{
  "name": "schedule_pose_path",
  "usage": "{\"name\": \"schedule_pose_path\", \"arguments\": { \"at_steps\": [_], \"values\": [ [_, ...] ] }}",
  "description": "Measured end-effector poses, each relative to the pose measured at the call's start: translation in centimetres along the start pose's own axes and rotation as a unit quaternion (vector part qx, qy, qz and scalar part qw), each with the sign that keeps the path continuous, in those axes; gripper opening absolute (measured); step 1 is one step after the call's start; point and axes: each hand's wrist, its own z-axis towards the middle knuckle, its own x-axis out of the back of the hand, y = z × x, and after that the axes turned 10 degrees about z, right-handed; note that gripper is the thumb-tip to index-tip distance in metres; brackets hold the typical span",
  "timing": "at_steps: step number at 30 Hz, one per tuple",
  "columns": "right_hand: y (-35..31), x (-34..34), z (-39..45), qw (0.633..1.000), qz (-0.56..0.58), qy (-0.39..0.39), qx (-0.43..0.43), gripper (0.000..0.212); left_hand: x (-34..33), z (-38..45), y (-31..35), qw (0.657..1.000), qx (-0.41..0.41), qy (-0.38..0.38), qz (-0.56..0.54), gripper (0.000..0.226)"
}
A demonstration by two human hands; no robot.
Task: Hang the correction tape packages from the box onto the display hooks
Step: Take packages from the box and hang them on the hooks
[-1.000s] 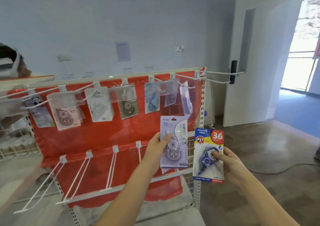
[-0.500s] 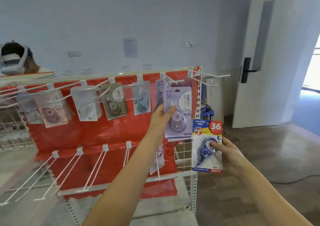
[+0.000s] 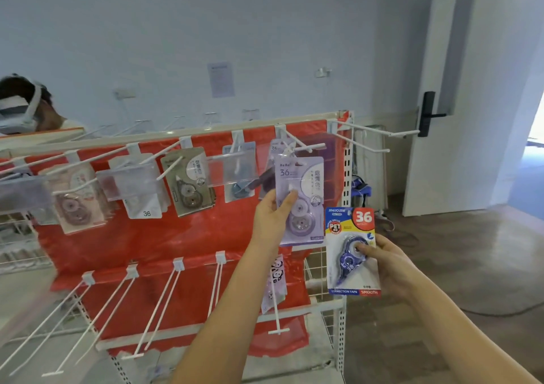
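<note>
Pale blue wall [image 3: 147,30] stands behind the red display rack [image 3: 164,236]. My left hand [image 3: 272,217] pinches the lilac package [image 3: 300,201] by its left edge, with its top at the upper hook [image 3: 306,148]; whether the hole is on the hook, I cannot tell. My right hand [image 3: 385,261] grips the blue package [image 3: 351,251] lower, just beside the rack's right post [image 3: 343,310]. Lower hooks [image 3: 164,307] stand free. Left side is blurred.

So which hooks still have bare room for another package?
Bare: the lower-row hooks left of the panda-print package, and the side hooks past the rack's right upright. Crowded: the top row, where the left hand lifts the lilac package.
</note>
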Motion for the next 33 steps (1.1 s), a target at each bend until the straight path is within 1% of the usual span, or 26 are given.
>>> {"name": "schedule_pose_path", "arguments": {
  "at_steps": [3,6,7,8,10,11,14,16,17,19,23,24,25,27,28,29,31,33],
  "values": [
    [0.5,0.0,1.3,1.000,-0.006,0.009,0.006,0.022,-0.4,2.2,-0.5,0.999,0.017,0.012,0.036,0.017],
    [0.5,0.5,2.5,1.000,-0.014,0.017,0.009,0.020,-0.5,4.9,-1.2,0.997,0.027,0.003,0.078,0.027],
    [0.4,0.7,2.9,1.000,-0.016,0.017,0.012,0.024,-0.5,6.0,-1.4,0.995,0.036,0.003,0.091,0.028],
    [0.3,0.9,3.3,1.000,-0.021,0.016,0.017,0.035,-0.5,7.0,-1.5,0.994,0.038,0.007,0.105,0.028],
    [0.1,1.5,4.4,0.999,-0.040,0.019,0.021,0.072,-0.3,9.1,-1.5,0.989,0.037,0.011,0.140,0.028],
    [0.1,2.0,4.9,0.999,-0.045,0.020,0.020,0.083,-0.2,10.2,-1.6,0.987,0.039,0.013,0.158,0.033],
    [0.1,2.6,6.2,0.998,-0.045,0.028,0.020,0.080,0.4,13.2,-2.4,0.981,0.047,0.026,0.189,0.046],
    [0.1,2.7,6.8,0.998,-0.043,0.037,0.019,0.085,0.6,14.7,-2.9,0.979,0.053,0.032,0.197,0.046],
    [0.2,2.9,7.2,0.998,-0.040,0.039,0.019,0.077,0.6,15.3,-3.1,0.978,0.056,0.033,0.197,0.043],
    [0.3,2.8,7.5,0.999,-0.028,0.037,0.020,0.055,0.5,16.2,-3.2,0.979,0.058,0.030,0.192,0.035],
    [0.6,2.8,8.2,0.999,-0.011,0.027,0.024,0.044,0.3,17.2,-3.6,0.980,0.059,0.029,0.185,0.029],
    [0.5,2.6,8.2,0.999,-0.007,0.023,0.025,0.045,0.2,17.2,-3.7,0.981,0.060,0.030,0.184,0.027],
    [0.5,2.6,8.3,0.999,-0.004,0.023,0.027,0.051,0.2,17.1,-3.8,0.981,0.059,0.033,0.181,0.025],
    [0.4,2.4,8.1,0.999,-0.008,0.022,0.030,0.075,0.1,16.5,-4.0,0.984,0.061,0.039,0.164,0.024],
    [0.3,2.3,8.0,0.999,-0.013,0.023,0.030,0.080,0.1,16.1,-4.1,0.986,0.060,0.042,0.151,0.024],
    [0.0,2.2,7.6,0.999,-0.022,0.023,0.030,0.074,0.2,15.6,-4.4,0.986,0.061,0.039,0.149,0.026],
    [-0.7,1.8,6.7,0.999,-0.034,0.025,0.030,0.050,0.6,14.5,-4.9,0.983,0.068,0.018,0.169,0.033],
    [-1.5,1.5,5.6,0.998,-0.050,0.022,0.030,0.033,1.1,13.5,-5.7,0.979,0.083,-0.003,0.186,0.030]
  ]
}}
